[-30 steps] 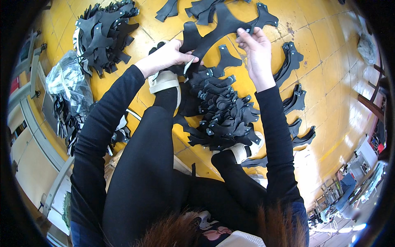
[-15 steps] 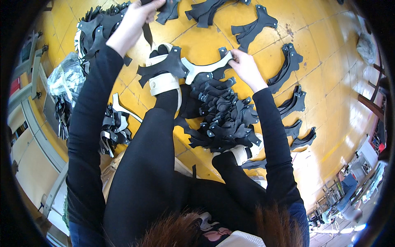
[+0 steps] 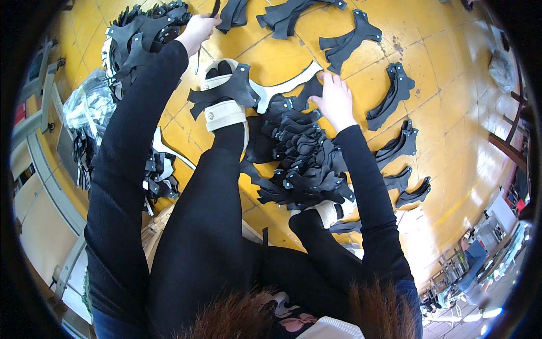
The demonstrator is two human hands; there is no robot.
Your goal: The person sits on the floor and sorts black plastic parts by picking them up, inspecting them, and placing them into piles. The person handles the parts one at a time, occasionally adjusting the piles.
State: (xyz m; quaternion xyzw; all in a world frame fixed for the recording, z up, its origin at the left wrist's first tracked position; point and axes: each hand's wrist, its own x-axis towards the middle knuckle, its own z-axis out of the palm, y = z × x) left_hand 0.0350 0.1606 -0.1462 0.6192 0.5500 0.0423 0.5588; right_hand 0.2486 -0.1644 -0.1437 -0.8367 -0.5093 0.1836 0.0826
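The right hand (image 3: 337, 104), fingers parted, is nearer the white, curved, flat piece (image 3: 288, 86), which slants lengthwise up-right toward them; the left hand (image 3: 197, 30) pinches a thin black strip (image 3: 216, 7).

There are two hands (image 3: 196, 32), two beige sandals (image 3: 226, 114), one clear plastic bag (image 3: 87, 103) at left, two large piles of dark cut pieces (image 3: 307, 151), too overlapped to count singly, seven small groups (image 3: 388, 97) arcing from the top edge down the right, and one pale-faced piece (image 3: 286, 87) just beside the right hand (image 3: 337, 103)
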